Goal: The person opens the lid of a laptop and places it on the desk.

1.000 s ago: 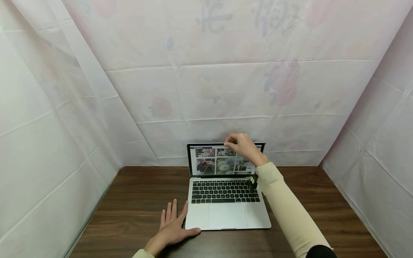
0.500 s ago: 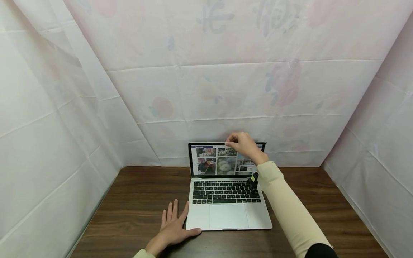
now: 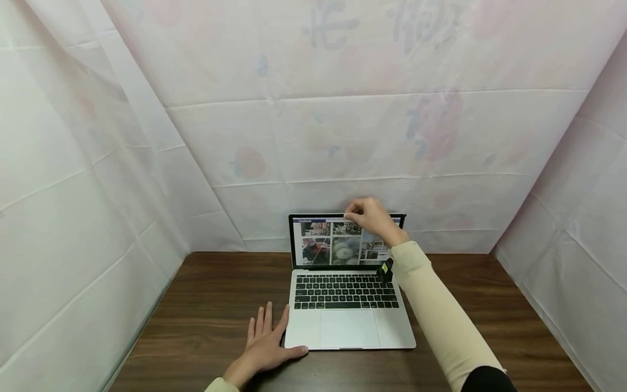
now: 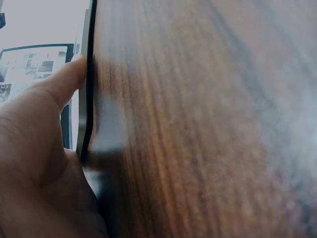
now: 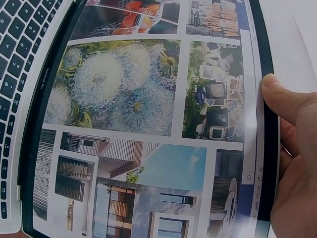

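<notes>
A silver laptop (image 3: pixel 301 331) with black keys stands unfolded on the table. Its lit screen (image 3: pixel 320 251) shows a page of photos. At the middle of the screen's top edge, my right hand (image 3: pixel 374 220) pinches the frame between thumb and fingers. In the right wrist view, the thumb (image 5: pixel 287 94) lies on the front of the black bezel (image 5: pixel 266 54), and the other fingers are mostly behind it. My left hand (image 3: pixel 264 348) rests at the laptop's front left corner with fingers spread on the wood. Its thumb (image 4: pixel 69 77) touches the laptop's front edge.
The brown wooden table (image 3: pixel 206 305) ends behind the laptop at a pale printed cloth (image 3: pixel 313 136), close to the screen's top. White cloths hang at both sides. A small black device (image 3: pixel 386 269) at the right wrist covers part of the keyboard.
The screen's top edge and my right hand have risen slightly in the head view. The whole scene has shifted a little to the right. The left hand keeps its place at the corner.
</notes>
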Available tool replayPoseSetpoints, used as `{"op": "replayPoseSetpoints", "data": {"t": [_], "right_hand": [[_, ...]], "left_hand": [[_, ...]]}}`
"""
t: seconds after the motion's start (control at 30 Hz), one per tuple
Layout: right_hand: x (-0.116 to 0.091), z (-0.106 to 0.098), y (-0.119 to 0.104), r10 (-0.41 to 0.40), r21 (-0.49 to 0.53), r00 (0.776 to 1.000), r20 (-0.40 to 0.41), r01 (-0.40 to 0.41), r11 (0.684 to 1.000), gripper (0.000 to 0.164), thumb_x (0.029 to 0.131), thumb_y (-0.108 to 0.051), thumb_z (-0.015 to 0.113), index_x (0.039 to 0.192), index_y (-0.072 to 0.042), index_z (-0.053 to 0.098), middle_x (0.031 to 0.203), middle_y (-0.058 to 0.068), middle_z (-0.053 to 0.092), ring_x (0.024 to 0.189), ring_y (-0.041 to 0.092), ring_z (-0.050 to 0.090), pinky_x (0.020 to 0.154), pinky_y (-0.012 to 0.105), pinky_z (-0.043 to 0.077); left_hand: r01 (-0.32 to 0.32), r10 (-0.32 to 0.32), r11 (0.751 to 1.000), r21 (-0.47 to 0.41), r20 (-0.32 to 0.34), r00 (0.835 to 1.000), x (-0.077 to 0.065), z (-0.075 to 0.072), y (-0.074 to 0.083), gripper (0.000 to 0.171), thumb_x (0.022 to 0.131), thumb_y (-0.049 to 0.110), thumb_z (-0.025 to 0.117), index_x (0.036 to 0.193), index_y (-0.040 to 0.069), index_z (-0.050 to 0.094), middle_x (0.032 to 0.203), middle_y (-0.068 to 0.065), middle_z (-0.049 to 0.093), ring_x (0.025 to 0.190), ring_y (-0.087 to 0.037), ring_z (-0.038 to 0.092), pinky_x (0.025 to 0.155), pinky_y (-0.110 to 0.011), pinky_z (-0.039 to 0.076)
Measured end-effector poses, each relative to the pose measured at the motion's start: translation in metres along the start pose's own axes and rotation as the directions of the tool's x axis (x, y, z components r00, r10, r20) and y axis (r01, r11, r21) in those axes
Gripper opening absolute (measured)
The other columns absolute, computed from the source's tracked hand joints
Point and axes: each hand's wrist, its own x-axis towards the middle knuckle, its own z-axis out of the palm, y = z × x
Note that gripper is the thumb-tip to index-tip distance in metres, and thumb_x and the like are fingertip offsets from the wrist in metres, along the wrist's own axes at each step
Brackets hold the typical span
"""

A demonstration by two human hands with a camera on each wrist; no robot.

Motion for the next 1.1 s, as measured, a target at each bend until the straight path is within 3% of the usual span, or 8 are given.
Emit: {"op": "replayPoseSetpoints", "data": {"t": [0.33,0.87,1.1], "right_hand": [[0.005,0.003,0.003,0.015,0.000,1.000,0.004,-0.015,1.000,0.013,0.101,-0.024,0.069,0.103,-0.013,0.076,0.101,0.005,0.073,0.093,0.021,0.069,0.083,0.041,0.058],[0.010,-0.001,0.012,0.012,-0.007,1.000,-0.001,-0.012,1.000,0.014,0.101,-0.025,0.069,0.104,-0.013,0.076,0.102,0.005,0.074,0.095,0.022,0.068,0.084,0.042,0.058],[0.011,-0.001,0.014,0.025,-0.010,1.000,-0.008,-0.025,1.000,0.014,0.102,-0.025,0.068,0.104,-0.013,0.075,0.102,0.006,0.074,0.094,0.022,0.068,0.083,0.042,0.057]], "left_hand": [[0.017,-0.017,1.000,-0.003,0.003,1.000,-0.003,-0.001,0.002,0.123,0.070,0.088,0.067,0.164,0.019,0.029,0.171,-0.027,0.003,0.157,-0.049,-0.001,0.122,-0.067,-0.004],[0.021,-0.019,0.999,0.050,-0.030,0.999,0.001,0.006,0.001,0.123,0.067,0.091,0.066,0.164,0.026,0.028,0.172,-0.023,0.005,0.159,-0.046,0.001,0.123,-0.065,-0.003],[0.014,-0.013,0.999,0.033,-0.020,1.000,0.001,0.003,0.004,0.121,0.068,0.089,0.067,0.164,0.023,0.031,0.171,-0.025,0.006,0.158,-0.047,0.002,0.123,-0.066,-0.002]]}}
